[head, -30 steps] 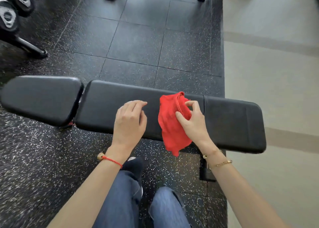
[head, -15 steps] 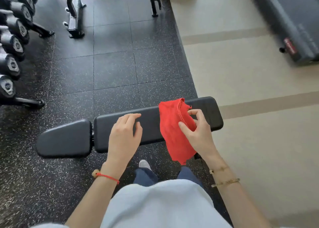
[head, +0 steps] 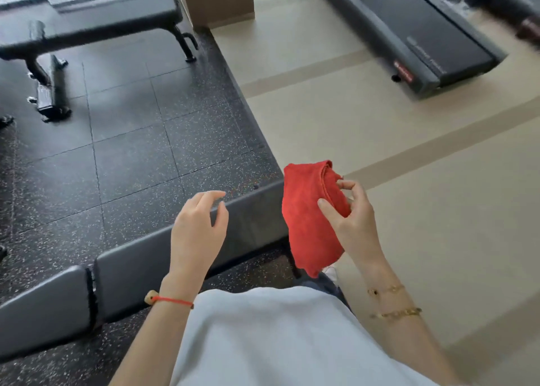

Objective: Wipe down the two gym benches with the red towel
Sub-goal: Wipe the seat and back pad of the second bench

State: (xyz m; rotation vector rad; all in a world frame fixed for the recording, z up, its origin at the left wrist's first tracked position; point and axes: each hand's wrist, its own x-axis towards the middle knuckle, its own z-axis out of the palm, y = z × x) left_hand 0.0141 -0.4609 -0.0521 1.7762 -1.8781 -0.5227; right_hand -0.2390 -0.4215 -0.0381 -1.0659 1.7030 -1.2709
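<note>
I judge I am between benches: the long black padded gym bench nearest me runs across the lower left of the speckled black rubber floor, and the second black padded bench stands well apart, at that floor's far left corner. Next I need to carry the towel there and press it flat on the pad. My right hand holds the crumpled red cloth towel in the air beyond the near bench's right end, thumb and fingers pinching its folds. My left hand hovers over the near bench, fingers loosely curled, holding nothing.
</note>
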